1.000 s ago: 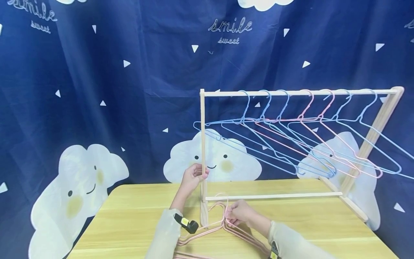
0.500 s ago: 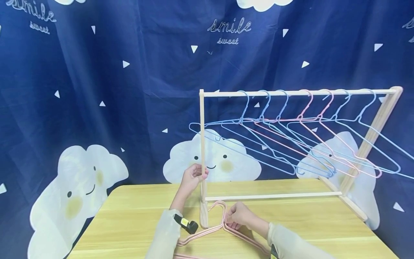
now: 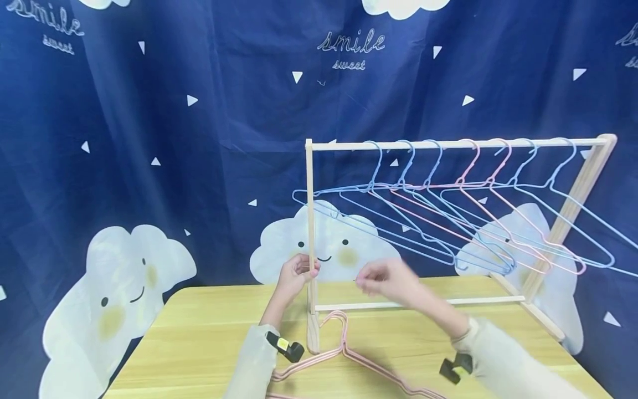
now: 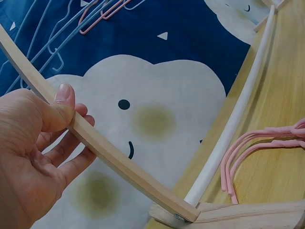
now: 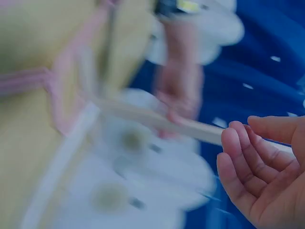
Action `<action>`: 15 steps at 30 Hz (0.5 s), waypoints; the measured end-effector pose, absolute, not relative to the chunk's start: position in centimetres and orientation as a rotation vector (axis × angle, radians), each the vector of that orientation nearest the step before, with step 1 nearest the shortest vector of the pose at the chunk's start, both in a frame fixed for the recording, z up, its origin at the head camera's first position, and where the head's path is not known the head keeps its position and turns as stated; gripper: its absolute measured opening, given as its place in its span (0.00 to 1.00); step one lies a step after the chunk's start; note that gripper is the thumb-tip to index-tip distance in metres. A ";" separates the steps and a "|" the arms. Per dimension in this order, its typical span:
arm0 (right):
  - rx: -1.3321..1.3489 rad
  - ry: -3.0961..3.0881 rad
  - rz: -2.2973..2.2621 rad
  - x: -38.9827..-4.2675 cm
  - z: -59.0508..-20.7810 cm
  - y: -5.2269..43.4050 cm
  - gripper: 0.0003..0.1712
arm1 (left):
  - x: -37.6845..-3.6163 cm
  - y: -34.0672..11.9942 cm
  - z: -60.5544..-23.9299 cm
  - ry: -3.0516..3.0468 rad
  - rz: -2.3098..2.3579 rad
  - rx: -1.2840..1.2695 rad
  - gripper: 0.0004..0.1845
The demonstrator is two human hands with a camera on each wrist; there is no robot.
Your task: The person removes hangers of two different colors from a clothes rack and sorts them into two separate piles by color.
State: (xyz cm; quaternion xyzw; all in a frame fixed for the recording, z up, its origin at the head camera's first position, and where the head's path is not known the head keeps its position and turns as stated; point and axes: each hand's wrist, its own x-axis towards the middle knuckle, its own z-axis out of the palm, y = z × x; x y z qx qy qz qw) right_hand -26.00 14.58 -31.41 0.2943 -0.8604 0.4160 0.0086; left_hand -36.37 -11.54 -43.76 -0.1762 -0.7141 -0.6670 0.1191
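A light wooden clothes rack [image 3: 349, 147] stands on the table, with several blue hangers [image 3: 376, 166] and two pink hangers [image 3: 464, 166] hooked over its top rail. My left hand [image 3: 294, 275] holds the rack's left upright [image 4: 116, 157] low down, thumb on one side and fingers on the other. My right hand [image 3: 391, 281] is in the air above the bottom bar, right of that upright. Its fingers [image 5: 233, 145] are loosely bent and hold nothing. Below it, a stack of pink hangers [image 3: 344, 350] lies on the table, hooks toward the rack's left foot [image 3: 313, 332].
The yellow wood table [image 3: 209, 327] runs beneath everything. Another pink hanger [image 3: 281, 396] shows at the bottom edge of the head view. A dark blue curtain [image 3: 224, 138] with white clouds hangs behind. The rack's white bottom bar [image 3: 478, 301] spans its two feet.
My right hand has left the pink hangers and risen up and to the right. A raised pink hanger has settled onto the stack. My left hand stays on the upright.
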 end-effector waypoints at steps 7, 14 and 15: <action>0.666 -2.421 1.083 -25.1 -23.0 19.7 0.08 | -36.1 -11.6 -43.2 -2.130 -1.981 -0.427 0.14; 0.206 -2.212 0.938 -28.1 -20.5 25.9 0.16 | -36.2 -11.5 -43.3 -2.150 -1.983 -0.392 0.14; 0.160 -2.221 0.926 -28.7 -20.5 26.7 0.17 | -36.3 -11.5 -43.3 -2.150 -1.976 -0.399 0.14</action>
